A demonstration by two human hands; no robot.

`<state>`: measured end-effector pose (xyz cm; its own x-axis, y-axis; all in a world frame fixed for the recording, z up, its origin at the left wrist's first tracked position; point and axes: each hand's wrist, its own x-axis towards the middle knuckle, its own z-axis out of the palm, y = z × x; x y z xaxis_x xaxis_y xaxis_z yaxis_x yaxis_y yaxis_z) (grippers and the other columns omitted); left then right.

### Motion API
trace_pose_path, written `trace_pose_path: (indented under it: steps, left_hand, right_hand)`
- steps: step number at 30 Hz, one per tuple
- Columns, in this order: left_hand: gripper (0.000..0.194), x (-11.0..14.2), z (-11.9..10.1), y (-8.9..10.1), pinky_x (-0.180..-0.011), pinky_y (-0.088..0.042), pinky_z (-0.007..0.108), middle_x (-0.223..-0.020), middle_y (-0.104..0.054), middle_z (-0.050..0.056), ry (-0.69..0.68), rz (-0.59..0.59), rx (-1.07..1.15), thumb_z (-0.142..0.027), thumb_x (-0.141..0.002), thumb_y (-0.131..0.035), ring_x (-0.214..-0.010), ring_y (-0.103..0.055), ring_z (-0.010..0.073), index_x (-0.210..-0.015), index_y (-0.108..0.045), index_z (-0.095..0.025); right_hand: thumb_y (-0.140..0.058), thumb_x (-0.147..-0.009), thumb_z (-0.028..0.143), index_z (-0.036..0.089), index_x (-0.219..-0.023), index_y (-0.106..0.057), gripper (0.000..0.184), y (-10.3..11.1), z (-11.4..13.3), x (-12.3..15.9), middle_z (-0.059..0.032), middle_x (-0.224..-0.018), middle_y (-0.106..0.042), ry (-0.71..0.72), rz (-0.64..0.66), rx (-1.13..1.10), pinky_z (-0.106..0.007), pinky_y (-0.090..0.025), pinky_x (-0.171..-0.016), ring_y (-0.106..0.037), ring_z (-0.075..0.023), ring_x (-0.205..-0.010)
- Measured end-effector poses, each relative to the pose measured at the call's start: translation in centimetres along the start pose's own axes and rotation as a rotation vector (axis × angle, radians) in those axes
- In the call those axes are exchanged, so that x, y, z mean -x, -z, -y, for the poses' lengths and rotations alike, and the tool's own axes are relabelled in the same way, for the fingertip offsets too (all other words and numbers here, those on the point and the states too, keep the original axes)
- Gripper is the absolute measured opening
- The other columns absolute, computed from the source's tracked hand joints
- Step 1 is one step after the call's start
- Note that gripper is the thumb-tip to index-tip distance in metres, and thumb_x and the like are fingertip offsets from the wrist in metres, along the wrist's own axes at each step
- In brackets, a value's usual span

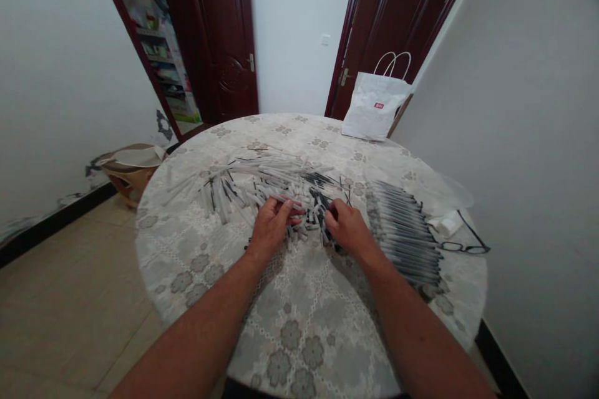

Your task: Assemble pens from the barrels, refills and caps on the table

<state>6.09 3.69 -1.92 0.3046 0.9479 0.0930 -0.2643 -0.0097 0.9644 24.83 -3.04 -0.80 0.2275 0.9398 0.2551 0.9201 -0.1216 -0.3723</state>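
A loose heap of grey pen barrels and small parts [262, 184] lies across the middle of the round table [299, 330]. My left hand [272, 223] rests at the heap's near edge, its fingers closed around a grey pen piece. Just to its right, my right hand [347, 226] pinches small dark parts of the heap. To the right of my right hand lies a neat row of assembled pens [405, 230], side by side.
A white paper bag [374, 109] stands at the table's far edge. Black-rimmed glasses [463, 243] and a white scrap lie at the right edge near the wall. A low basket [131, 168] sits on the floor at left. Two dark doors stand behind.
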Motion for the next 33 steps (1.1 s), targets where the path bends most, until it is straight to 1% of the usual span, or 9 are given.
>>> trace_pose_path:
  steps: [4, 7, 9, 11, 13, 17, 23, 28, 33]
  left_hand:
    - [0.026, -0.4, 0.0, 0.2, -0.071, -0.062, 0.032, -0.101, -0.073, 0.007, 0.034, -0.028, 0.193, -0.04, -0.088, -0.069, -0.089, -0.075, 0.0209, -0.097, -0.057, -0.018]
    - [0.027, -0.6, -0.1, 0.5, -0.071, -0.061, 0.03, -0.1, -0.074, 0.007, 0.063, -0.049, 0.316, -0.038, -0.087, -0.071, -0.089, -0.076, 0.0206, -0.098, -0.055, -0.018]
    - [0.029, -0.7, -0.3, 0.6, -0.072, -0.061, 0.031, -0.099, -0.074, 0.007, 0.094, -0.044, 0.37, -0.038, -0.086, -0.073, -0.088, -0.075, 0.0202, -0.097, -0.056, -0.018]
    - [0.029, -0.5, -0.6, 0.7, -0.073, -0.062, 0.031, -0.101, -0.074, 0.007, 0.137, -0.018, 0.397, -0.038, -0.085, -0.075, -0.088, -0.075, 0.0197, -0.096, -0.057, -0.017]
    - [0.028, -0.3, -0.9, 0.6, -0.074, -0.062, 0.03, -0.105, -0.074, 0.008, 0.178, 0.017, 0.412, -0.037, -0.084, -0.077, -0.09, -0.075, 0.0196, -0.094, -0.059, -0.017]
    - [0.025, 0.1, -1.2, 0.4, -0.073, -0.063, 0.03, -0.103, -0.075, 0.008, 0.228, 0.066, 0.467, -0.033, -0.084, -0.078, -0.091, -0.075, 0.0202, -0.092, -0.061, -0.016]
    - [0.02, 0.3, -1.2, 0.2, -0.072, -0.064, 0.029, -0.099, -0.076, 0.01, 0.275, 0.11, 0.519, -0.028, -0.087, -0.076, -0.088, -0.076, 0.0201, -0.091, -0.062, -0.013]
    - [0.019, 0.4, -0.9, 0.2, -0.074, -0.064, 0.031, -0.099, -0.076, 0.01, 0.286, 0.134, 0.553, -0.026, -0.088, -0.075, -0.087, -0.076, 0.0207, -0.094, -0.062, -0.013]
    - [0.019, 0.3, -0.6, 0.1, -0.074, -0.064, 0.033, -0.097, -0.076, 0.011, 0.298, 0.102, 0.582, -0.023, -0.087, -0.076, -0.086, -0.076, 0.021, -0.093, -0.061, -0.014]
  right_hand:
    - [-0.053, -0.093, 0.032, 0.023, -0.097, -0.061, 0.013, -0.3, 0.6, 0.3, -0.0019, -0.084, -0.071, 0.106, -0.01, -0.336, -0.027, -0.047, -0.072, -0.065, -0.0182, -0.076]
    - [-0.058, -0.091, 0.036, 0.023, -0.098, -0.058, 0.015, -0.8, 1.1, 0.5, -0.0009, -0.082, -0.07, 0.05, -0.013, -0.61, -0.028, -0.051, -0.068, -0.066, -0.018, -0.073]
    - [-0.061, -0.09, 0.039, 0.023, -0.099, -0.055, 0.019, -1.1, 1.6, 0.5, -0.0021, -0.087, -0.071, 0.004, -0.024, -0.853, -0.028, -0.054, -0.066, -0.07, -0.0187, -0.076]
    - [-0.064, -0.09, 0.04, 0.023, -0.1, -0.055, 0.021, -1.3, 2.1, 0.6, -0.004, -0.095, -0.072, -0.003, -0.064, -1.076, -0.029, -0.056, -0.065, -0.072, -0.0194, -0.08]
    - [-0.067, -0.09, 0.038, 0.023, -0.099, -0.057, 0.021, -1.4, 2.5, 0.6, -0.0051, -0.101, -0.072, 0.014, -0.127, -1.207, -0.03, -0.059, -0.066, -0.073, -0.0198, -0.085]
    - [-0.072, -0.087, 0.034, 0.023, -0.096, -0.062, 0.018, -1.5, 2.9, 0.7, -0.0043, -0.103, -0.073, 0.032, -0.193, -1.264, -0.029, -0.059, -0.066, -0.072, -0.0192, -0.089]
    - [-0.077, -0.085, 0.033, 0.022, -0.092, -0.067, 0.017, -1.4, 3.0, 1.1, -0.0036, -0.099, -0.074, 0.034, -0.204, -1.2, -0.027, -0.054, -0.063, -0.068, -0.0146, -0.074]
    - [-0.076, -0.086, 0.033, 0.022, -0.095, -0.07, 0.015, -1.7, 3.1, 1.2, -0.004, -0.099, -0.074, 0.059, -0.238, -1.105, -0.029, -0.054, -0.071, -0.068, -0.0169, -0.082]
    - [-0.076, -0.084, 0.037, 0.022, -0.095, -0.071, 0.019, -1.9, 3.0, 1.1, -0.0029, -0.094, -0.073, 0.023, -0.159, -1.066, -0.03, -0.053, -0.07, -0.067, -0.0179, -0.08]
